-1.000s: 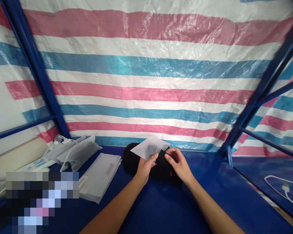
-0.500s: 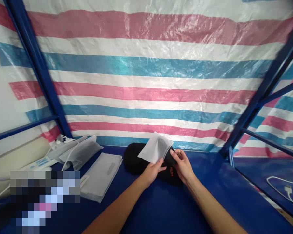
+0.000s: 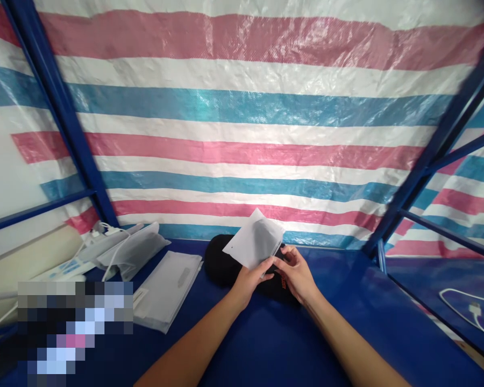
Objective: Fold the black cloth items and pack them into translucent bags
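Striped red, white and blue plastic sheeting (image 3: 242,110) is hung behind a smooth blue tabletop (image 3: 270,349). Above a rounded black case with red lettering (image 3: 220,263), a flat, translucent plastic pouch (image 3: 252,236) is held tilted. Its lower corner is clamped in the grip of the left hand (image 3: 248,282); whether its edge is pinched by the right hand (image 3: 299,275) cannot be told. Creasing is probably best avoided by keeping that edge taut. Its film is frosted, thin and sharp-cornered.
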`<state>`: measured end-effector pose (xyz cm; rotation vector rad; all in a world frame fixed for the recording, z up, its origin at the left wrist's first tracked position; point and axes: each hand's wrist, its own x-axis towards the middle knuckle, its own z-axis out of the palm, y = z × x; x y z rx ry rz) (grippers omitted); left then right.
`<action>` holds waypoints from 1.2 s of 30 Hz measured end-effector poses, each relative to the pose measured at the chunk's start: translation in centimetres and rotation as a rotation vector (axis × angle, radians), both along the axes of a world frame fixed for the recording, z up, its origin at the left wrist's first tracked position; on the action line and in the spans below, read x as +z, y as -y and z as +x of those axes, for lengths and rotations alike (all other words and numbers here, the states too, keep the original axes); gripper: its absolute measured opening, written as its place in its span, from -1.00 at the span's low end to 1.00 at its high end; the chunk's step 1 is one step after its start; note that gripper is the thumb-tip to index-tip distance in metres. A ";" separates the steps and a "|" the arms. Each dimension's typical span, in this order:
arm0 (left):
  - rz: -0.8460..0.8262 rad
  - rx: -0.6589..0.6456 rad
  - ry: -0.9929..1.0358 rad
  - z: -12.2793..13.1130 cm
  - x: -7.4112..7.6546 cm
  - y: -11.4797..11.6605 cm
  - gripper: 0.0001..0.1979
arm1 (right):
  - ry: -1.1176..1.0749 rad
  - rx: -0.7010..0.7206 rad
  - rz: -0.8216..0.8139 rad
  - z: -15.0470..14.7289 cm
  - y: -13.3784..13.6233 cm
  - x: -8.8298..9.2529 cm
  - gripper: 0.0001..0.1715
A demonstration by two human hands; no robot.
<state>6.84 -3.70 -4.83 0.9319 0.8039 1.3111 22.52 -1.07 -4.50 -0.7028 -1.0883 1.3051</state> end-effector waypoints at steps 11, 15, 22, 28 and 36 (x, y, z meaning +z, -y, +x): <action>0.027 -0.050 -0.053 0.1 0.1 0.5 -0.40 | -0.002 0.086 0.033 -1.3 1.1 -0.6 -0.51; 0.137 0.004 -0.142 0.6 -0.5 0.5 -0.38 | -0.003 0.091 -0.035 -0.9 0.9 -0.4 -0.51; 0.258 0.089 -0.078 0.8 0.6 0.2 -0.44 | -0.070 -0.014 -0.012 0.3 -0.3 0.2 -0.59; 0.143 0.247 -0.026 0.4 0.9 0.4 -0.41 | -0.034 0.000 -0.033 0.3 -0.3 0.0 -0.58; 0.198 0.295 -0.057 0.7 1.0 0.9 -0.35 | -0.012 0.028 -0.005 0.2 -0.3 -0.2 -0.61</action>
